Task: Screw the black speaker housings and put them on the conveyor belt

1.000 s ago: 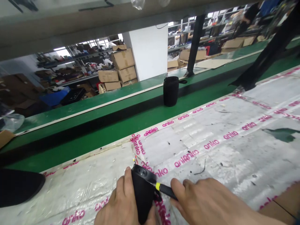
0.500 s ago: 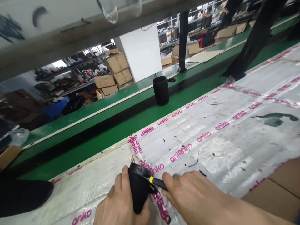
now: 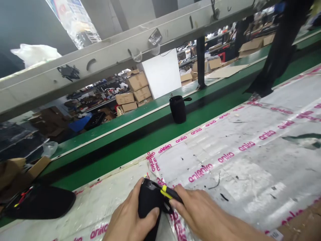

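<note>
Left hand (image 3: 132, 216) is wrapped around a black fabric cylinder (image 3: 149, 204), thumb across its near side; that grip is firm on the body. Cylinder sits tilted over the table (image 3: 238, 170), ringed end pointing away, thin colored wires (image 3: 146, 176) at that end, black strap loop (image 3: 167, 207) on its right side. Right hand (image 3: 198, 207) pinches a black-and-yellow handled tool (image 3: 173, 193) between thumb and fingers, working end at the cylinder's rim. Can't tell whether the tip is actually in contact. Table has white sheeting, pink "anko" tape, dark scraps. Off to the left: another black fabric piece (image 3: 55, 203) lying down, red and yellow wires at its end. Past the table: green conveyor (image 3: 120, 147), second black cylinder (image 3: 178, 112) upright on it. Farther back: white pillar (image 3: 163, 73), stacked cartons (image 3: 137, 85) beside it.
</note>
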Motion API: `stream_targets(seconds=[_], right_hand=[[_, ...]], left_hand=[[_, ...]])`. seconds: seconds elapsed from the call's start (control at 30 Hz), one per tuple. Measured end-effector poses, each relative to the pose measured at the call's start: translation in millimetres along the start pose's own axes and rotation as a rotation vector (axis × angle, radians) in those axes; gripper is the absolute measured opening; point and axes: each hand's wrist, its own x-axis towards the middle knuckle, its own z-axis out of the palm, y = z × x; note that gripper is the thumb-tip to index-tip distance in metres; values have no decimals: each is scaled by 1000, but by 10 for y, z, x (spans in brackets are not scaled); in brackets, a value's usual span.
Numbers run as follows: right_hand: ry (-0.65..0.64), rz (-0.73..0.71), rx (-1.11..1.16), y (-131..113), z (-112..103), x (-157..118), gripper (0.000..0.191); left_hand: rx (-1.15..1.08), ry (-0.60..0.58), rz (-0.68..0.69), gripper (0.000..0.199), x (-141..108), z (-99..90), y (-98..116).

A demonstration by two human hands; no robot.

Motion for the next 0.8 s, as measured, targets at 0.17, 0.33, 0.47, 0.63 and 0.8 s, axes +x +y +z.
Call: stream_targets(seconds=[0.17, 0.33, 0.47, 0.63, 0.8], right_hand=[[-31, -44, -177, -19, -66, -38, 16], [-73, -59, -215, -52, -130, -66, 12], [-60, -82, -266, -31, -115, -79, 9], [-46, -129, -298, 4, -117, -47, 11], [-74, -177, -304, -50, -299, -12, 6]], left_hand=[[97, 29, -14, 73, -51, 47, 115], [116, 30, -30, 73, -46, 71, 126], [152, 6, -37, 75, -47, 76, 136], [150, 2, -28, 75, -36, 66, 139], [133, 23, 2, 74, -8, 63, 120]])
